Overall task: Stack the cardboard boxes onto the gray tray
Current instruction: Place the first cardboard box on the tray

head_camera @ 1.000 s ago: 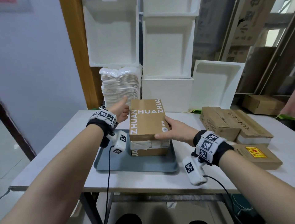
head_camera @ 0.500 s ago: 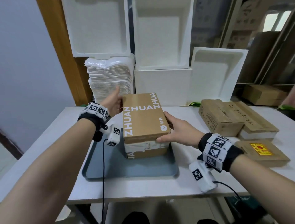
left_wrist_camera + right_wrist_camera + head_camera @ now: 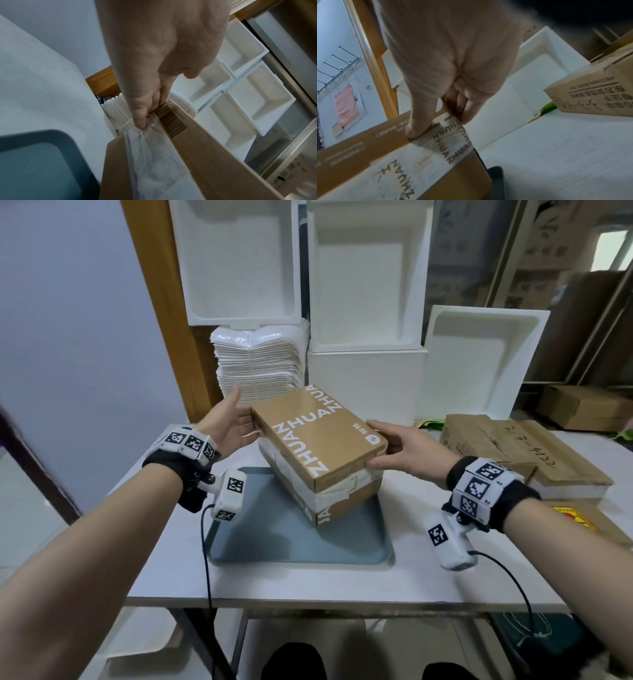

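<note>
brown card filled both my hands, held apart: my left hand pressed flat on the far left end of the top box, thumb up, and my right hand gripped its right corner between thumb and fingers. the box lay askew on the lower box, on the grey tray. more boxes sat right on the table.

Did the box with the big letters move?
Yes. The lettered box twisted counterclockwise over the gray tray, its sides now slanted to the tray's edges.
</note>
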{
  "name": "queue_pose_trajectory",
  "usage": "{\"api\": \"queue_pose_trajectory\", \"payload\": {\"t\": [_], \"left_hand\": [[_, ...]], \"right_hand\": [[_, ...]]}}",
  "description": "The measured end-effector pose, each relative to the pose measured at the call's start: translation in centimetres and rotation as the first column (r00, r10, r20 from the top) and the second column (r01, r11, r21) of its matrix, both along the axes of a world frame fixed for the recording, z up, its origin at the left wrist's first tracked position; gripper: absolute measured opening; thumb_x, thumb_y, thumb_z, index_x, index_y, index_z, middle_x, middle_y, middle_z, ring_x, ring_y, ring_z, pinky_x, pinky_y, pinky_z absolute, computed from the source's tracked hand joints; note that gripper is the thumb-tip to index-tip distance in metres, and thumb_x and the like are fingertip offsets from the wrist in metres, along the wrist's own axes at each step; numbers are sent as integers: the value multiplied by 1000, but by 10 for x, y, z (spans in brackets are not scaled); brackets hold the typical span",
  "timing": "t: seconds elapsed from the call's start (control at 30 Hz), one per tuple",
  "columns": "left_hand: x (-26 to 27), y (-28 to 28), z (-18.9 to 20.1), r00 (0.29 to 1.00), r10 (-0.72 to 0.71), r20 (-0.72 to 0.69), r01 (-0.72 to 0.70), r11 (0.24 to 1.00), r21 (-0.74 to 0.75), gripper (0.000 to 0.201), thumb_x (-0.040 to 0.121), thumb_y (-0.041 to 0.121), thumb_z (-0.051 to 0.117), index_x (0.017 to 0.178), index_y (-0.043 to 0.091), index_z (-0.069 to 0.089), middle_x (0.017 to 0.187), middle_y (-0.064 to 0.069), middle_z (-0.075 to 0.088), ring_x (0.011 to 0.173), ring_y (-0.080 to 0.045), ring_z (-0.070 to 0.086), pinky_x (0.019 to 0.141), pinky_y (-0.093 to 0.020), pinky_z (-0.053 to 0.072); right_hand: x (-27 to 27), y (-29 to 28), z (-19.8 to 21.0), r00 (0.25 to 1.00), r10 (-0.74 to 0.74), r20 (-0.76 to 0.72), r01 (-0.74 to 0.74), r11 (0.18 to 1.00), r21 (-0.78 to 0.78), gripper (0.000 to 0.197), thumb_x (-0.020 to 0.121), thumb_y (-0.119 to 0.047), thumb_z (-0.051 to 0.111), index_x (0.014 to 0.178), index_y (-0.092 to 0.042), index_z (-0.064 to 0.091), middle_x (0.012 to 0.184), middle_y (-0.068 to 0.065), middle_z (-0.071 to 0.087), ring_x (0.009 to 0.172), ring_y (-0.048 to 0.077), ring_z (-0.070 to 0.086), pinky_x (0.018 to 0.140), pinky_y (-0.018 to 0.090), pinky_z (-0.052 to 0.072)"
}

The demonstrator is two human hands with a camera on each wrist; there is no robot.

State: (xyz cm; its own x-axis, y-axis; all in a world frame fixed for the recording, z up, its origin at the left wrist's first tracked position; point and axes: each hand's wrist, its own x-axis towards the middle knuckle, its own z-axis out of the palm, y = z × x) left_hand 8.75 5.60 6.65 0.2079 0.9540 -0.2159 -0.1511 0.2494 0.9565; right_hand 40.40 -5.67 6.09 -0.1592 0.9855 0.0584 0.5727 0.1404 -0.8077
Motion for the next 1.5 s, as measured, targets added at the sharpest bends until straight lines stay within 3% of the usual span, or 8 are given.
{"api": "queue_pose_trajectory", "payload": {"t": [0.23, 0.37, 0.77, 0.93, 1.07, 1.17, 1.33, 1.5], "left_hand": [[-22, -35, -3, 1000, -3, -8, 3, 1000, -14, 81, 92, 65, 36, 137, -3, 42, 137, -10, 50, 126, -26, 49, 108, -37, 39], [-28, -55, -1, 1000, -9, -14, 8, 999, -33, 66, 94, 62, 32, 109, 4, 59, 121, -11, 61, 113, -21, 59, 90, -30, 48], [-41, -80, -16, 999, -15, -34, 12, 996, -91, 76, 95, 62, 29, 136, 0, 44, 129, -12, 57, 111, -19, 59, 93, -31, 45], [-43, -75, -11, 986, -37, -162, 19, 994, -111, 84, 94, 65, 24, 147, 0, 30, 148, -12, 41, 134, -25, 42, 113, -37, 31], [-40, -64, -13, 973, -64, -222, 45, 995, -89, 87, 94, 67, 14, 152, 3, 18, 159, -10, 21, 147, -23, 19, 120, -37, 11], [-33, -58, -17, 982, -79, -173, 68, 995, -71, 86, 93, 68, 11, 149, 6, 32, 153, -8, 36, 143, -22, 28, 119, -35, 14], [-20, -55, -19, 992, -89, -90, 83, 994, -75, 88, 92, 70, 8, 143, 9, 43, 130, -8, 60, 124, -21, 48, 104, -32, 30], [-22, -59, -19, 990, -115, -80, 109, 991, -80, 89, 90, 72, 9, 144, 10, 43, 130, -5, 61, 129, -21, 47, 114, -36, 26]], "right_hand": [[7, 2, -8, 979, -63, -196, 60, 998, -21, 73, 81, 2, 75, 147, -13, 47, 131, -2, 66, 116, 4, 63, 98, 18, 50], [9, 3, -11, 960, -94, -265, 92, 996, -21, 71, 82, 4, 73, 146, -12, 47, 140, 3, 60, 126, 11, 58, 107, 28, 46], [-4, 3, -27, 953, -126, -277, 111, 992, -68, 73, 85, 11, 66, 150, -3, 37, 150, 14, 48, 138, 19, 47, 108, 27, 41], [-7, -3, -34, 946, -222, -235, 203, 974, -105, 70, 92, -9, 67, 152, -2, 32, 146, 14, 50, 135, 21, 50, 111, 33, 40], [-17, -10, -42, 869, -297, -395, 219, 948, -231, 45, 103, -34, 47, 136, -5, 53, 129, 0, 57, 120, 13, 54, 115, 35, 39], [-34, -13, -39, 790, -310, -528, 152, 935, -321, 37, 105, -44, 30, 112, -20, 58, 111, -9, 65, 108, 5, 60, 110, 27, 39], [-47, -13, -34, 713, -348, -608, 147, 923, -355, 60, 103, -52, 29, 137, -10, 53, 135, 0, 63, 126, 14, 57, 117, 32, 36], [-56, -10, -31, 680, -354, -642, 148, 924, -353, 64, 101, -57, 29, 132, -9, 58, 125, 0, 68, 110, 12, 64, 110, 29, 42]]}}
